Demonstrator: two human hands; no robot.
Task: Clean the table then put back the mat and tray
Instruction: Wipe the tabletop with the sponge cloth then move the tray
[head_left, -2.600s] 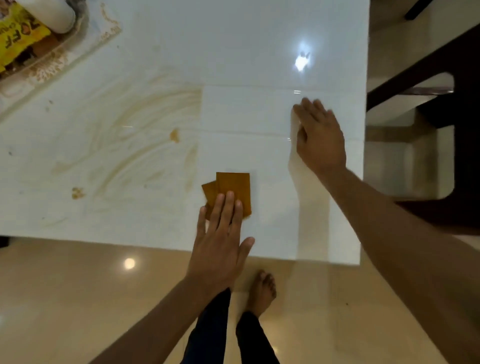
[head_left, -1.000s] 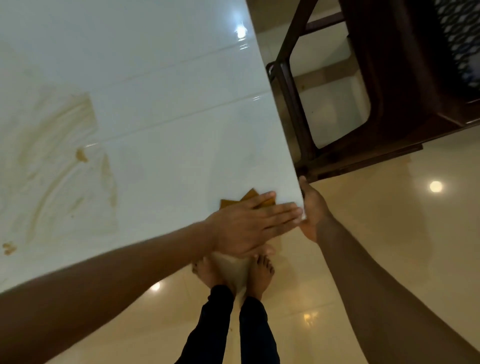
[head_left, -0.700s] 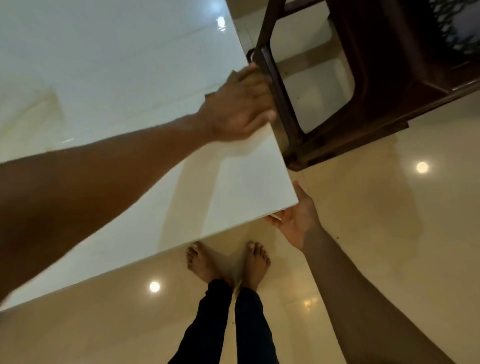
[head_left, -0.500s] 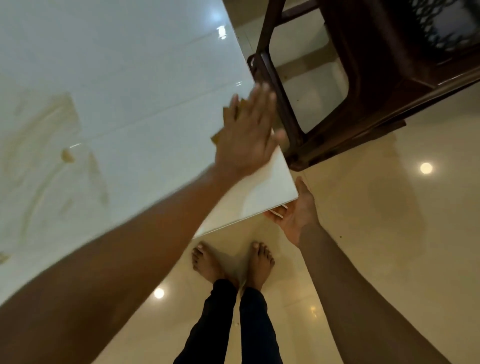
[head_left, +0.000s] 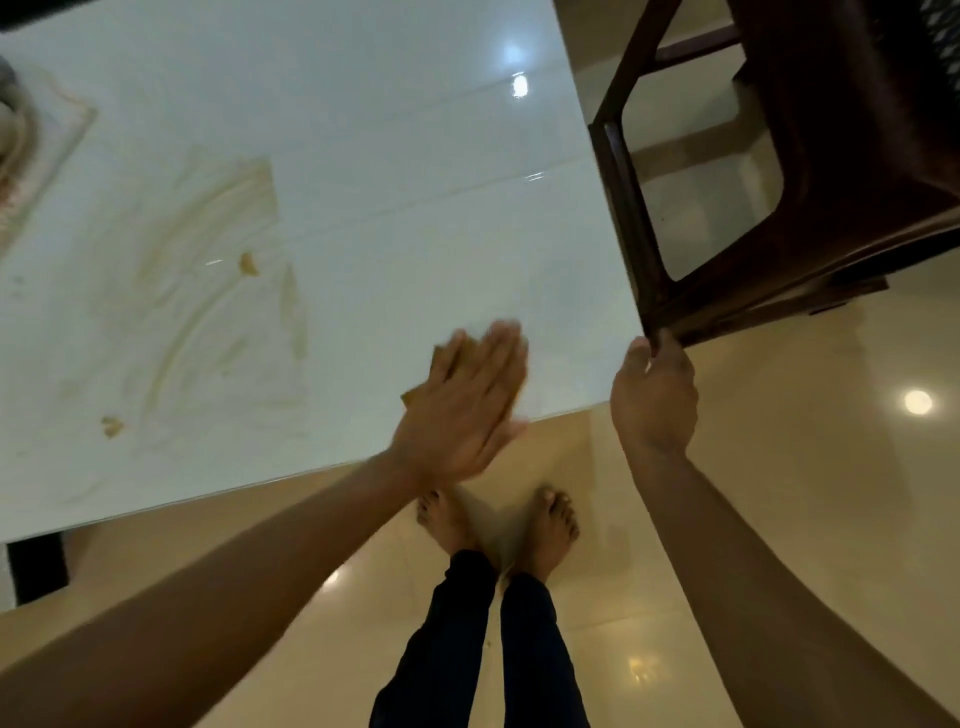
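Where the bare feet (head_left: 498, 525) stand on the glossy floor (head_left: 810, 467), just short of the table (head_left: 415, 171) corner, there is free room on both sides for stepping along the near edge. Above them the left hand (head_left: 462, 405) lies flat and spread, palm down, pressing a folded brown cloth (head_left: 452, 364) onto the tabletop just inside the near edge; only scraps of cloth show past the fingers, and the hand is blurred. The cloth looks thin, soft and light, so it should bunch or slip unless kept under a flat palm, which is the sensible hold here. The right hand (head_left: 652, 400) is curled at the table's near right corner, thumb up against the edge; whether it grips the corner or only cups below it I cannot tell. The top looks hard, smooth and glossy, likely slippery when wet, and its edge is sharp and square. Farther in, brown smears (head_left: 218, 291) and two small crumbs mark the left half, while the right half looks clean, so much wiping remains. A dark chair (head_left: 779, 208) stands just beside the right edge, its leg near the right hand, which narrows room there. At the far left a mat (head_left: 47, 150) corner shows, with something blurred on it, perhaps the tray; both sit well apart from the cloth.
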